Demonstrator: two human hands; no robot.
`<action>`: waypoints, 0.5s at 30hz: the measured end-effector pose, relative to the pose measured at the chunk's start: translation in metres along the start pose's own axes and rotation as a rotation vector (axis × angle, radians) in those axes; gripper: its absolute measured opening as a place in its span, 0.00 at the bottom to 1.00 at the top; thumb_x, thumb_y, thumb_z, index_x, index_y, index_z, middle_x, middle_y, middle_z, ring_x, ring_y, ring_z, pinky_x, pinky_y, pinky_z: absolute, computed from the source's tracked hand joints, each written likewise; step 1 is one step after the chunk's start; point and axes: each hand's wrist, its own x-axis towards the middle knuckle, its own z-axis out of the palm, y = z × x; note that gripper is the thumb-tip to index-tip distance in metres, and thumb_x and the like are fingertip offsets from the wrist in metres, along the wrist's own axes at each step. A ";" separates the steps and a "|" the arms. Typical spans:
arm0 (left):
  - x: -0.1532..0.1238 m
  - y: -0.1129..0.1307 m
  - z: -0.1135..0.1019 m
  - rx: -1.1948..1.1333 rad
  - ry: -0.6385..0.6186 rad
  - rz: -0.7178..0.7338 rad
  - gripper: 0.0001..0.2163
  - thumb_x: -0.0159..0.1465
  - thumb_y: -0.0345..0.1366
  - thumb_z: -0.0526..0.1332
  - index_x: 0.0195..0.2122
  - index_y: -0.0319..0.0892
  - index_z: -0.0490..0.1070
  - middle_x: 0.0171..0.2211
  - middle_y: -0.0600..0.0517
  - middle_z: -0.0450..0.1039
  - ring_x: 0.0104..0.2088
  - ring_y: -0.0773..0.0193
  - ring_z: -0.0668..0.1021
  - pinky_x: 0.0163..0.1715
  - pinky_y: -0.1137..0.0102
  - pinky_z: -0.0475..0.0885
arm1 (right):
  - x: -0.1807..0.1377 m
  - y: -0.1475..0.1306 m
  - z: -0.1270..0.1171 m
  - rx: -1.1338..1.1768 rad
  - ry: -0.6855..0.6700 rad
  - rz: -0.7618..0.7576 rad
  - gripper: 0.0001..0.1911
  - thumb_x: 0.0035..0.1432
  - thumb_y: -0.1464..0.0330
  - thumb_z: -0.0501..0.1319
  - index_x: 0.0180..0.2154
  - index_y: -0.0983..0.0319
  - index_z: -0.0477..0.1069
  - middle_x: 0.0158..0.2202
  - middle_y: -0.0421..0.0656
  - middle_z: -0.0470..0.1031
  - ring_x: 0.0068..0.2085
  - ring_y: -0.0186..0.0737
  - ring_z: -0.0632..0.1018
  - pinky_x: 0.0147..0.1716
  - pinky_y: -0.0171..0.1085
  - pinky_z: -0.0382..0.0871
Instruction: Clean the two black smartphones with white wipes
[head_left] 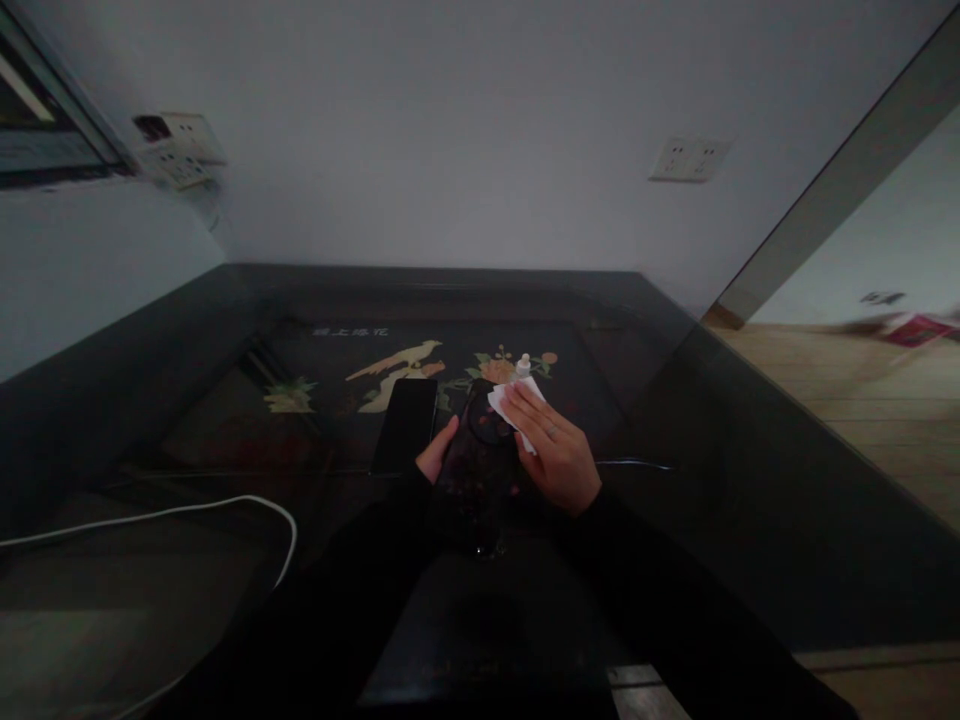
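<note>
My left hand (437, 452) grips the left edge of a dark phone (469, 480), its thumb along the side and its other fingers hidden. A large round ring, like a camera surround, shows near the phone's top. My right hand (559, 452), with a ring on one finger, presses a folded white tissue (528, 440) against the phone's upper right part. Just behind the tissue stands a small white-capped bottle (523, 364), its lower part covered. Left of my left hand, a second black phone (406, 425) lies flat on the table.
The dark glossy table (712, 560) carries a bird-and-flower picture (397, 372). A white cable (180, 509) curves across its left side. Behind rises a wall with sockets (688, 159); wooden floor (817, 385) lies to the right.
</note>
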 end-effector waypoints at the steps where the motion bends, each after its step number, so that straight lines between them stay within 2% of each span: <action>1: 0.002 0.002 0.000 -0.010 -0.005 -0.005 0.22 0.63 0.46 0.49 0.53 0.37 0.62 0.47 0.43 0.69 0.46 0.54 0.73 0.44 0.56 0.69 | -0.003 0.002 -0.001 0.010 0.001 -0.014 0.25 0.56 0.78 0.50 0.57 0.67 0.57 0.56 0.51 0.64 0.61 0.42 0.59 0.57 0.45 0.61; 6: 0.007 0.012 0.005 -0.096 0.018 0.061 0.26 0.63 0.46 0.44 0.58 0.36 0.56 0.49 0.42 0.70 0.48 0.52 0.72 0.47 0.57 0.67 | -0.010 -0.006 -0.006 0.192 -0.057 -0.164 0.27 0.56 0.77 0.52 0.58 0.66 0.57 0.56 0.49 0.64 0.59 0.42 0.61 0.55 0.47 0.62; 8: 0.004 0.015 0.007 -0.091 0.016 0.051 0.28 0.63 0.48 0.44 0.59 0.37 0.54 0.49 0.41 0.70 0.48 0.49 0.73 0.45 0.53 0.67 | -0.009 -0.008 -0.008 0.308 -0.018 -0.080 0.24 0.56 0.76 0.51 0.56 0.64 0.60 0.56 0.47 0.65 0.58 0.43 0.64 0.55 0.48 0.62; 10: 0.000 0.017 0.009 -0.094 0.007 0.039 0.29 0.63 0.50 0.42 0.60 0.38 0.52 0.47 0.39 0.71 0.47 0.47 0.73 0.43 0.50 0.67 | -0.010 -0.003 -0.010 0.446 0.133 0.207 0.19 0.57 0.74 0.51 0.50 0.63 0.68 0.52 0.46 0.69 0.55 0.44 0.68 0.55 0.49 0.62; 12: -0.005 0.019 0.009 -0.117 -0.034 0.022 0.29 0.63 0.50 0.41 0.61 0.38 0.50 0.47 0.39 0.71 0.47 0.46 0.73 0.42 0.48 0.67 | -0.016 0.009 -0.009 0.606 0.401 0.623 0.13 0.58 0.69 0.53 0.40 0.64 0.74 0.44 0.47 0.76 0.48 0.46 0.74 0.51 0.49 0.67; 13: -0.007 0.020 0.009 -0.133 -0.069 0.010 0.29 0.63 0.49 0.40 0.61 0.38 0.50 0.48 0.38 0.70 0.48 0.46 0.73 0.42 0.48 0.67 | -0.019 0.017 -0.007 0.712 0.612 0.862 0.11 0.55 0.66 0.56 0.33 0.66 0.75 0.37 0.47 0.78 0.42 0.46 0.77 0.46 0.48 0.71; 15: -0.010 0.021 0.007 -0.164 -0.157 -0.004 0.28 0.63 0.50 0.41 0.59 0.37 0.53 0.49 0.38 0.70 0.49 0.47 0.72 0.43 0.49 0.67 | -0.027 0.033 -0.002 0.758 0.751 0.989 0.14 0.56 0.62 0.56 0.32 0.67 0.73 0.32 0.46 0.78 0.35 0.44 0.79 0.35 0.46 0.77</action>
